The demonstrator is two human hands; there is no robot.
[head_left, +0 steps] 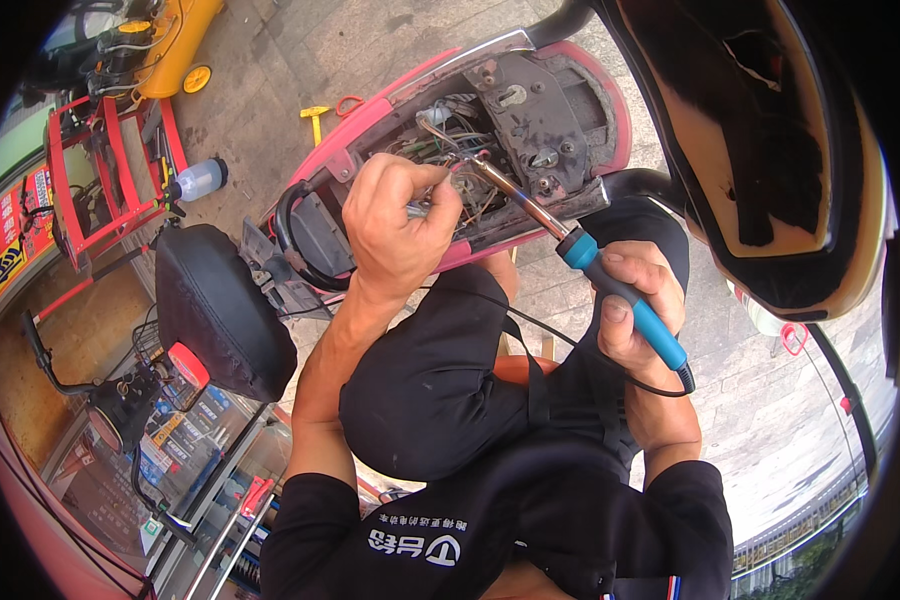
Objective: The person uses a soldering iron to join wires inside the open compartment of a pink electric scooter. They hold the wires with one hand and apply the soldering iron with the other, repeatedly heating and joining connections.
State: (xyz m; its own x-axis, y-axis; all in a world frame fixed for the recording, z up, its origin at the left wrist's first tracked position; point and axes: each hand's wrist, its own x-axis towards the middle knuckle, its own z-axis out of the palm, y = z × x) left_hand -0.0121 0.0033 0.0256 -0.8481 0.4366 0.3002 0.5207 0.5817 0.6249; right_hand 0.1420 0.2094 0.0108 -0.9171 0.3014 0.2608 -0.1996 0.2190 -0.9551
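My right hand (pixel 640 300) is wrapped round the blue and black handle of a soldering iron (pixel 579 250). The iron's metal shaft slants up and left, its tip over the tangled wires (pixel 448 132) in the open body of a pink scooter (pixel 322 160). Close to that tip, my left hand (pixel 400 215) is closed in a pinch at the left side of the opening. What its fingers hold is too small to name. A black cord runs from the iron's handle end and passes across my legs.
A large black and tan shell (pixel 820 150) hangs at the upper right. Left of the scooter stand a black padded seat (pixel 220 310), a red metal frame (pixel 120 170) and a yellow tank (pixel 182 45). A yellow-handled tool (pixel 315 120) lies on the paving beyond.
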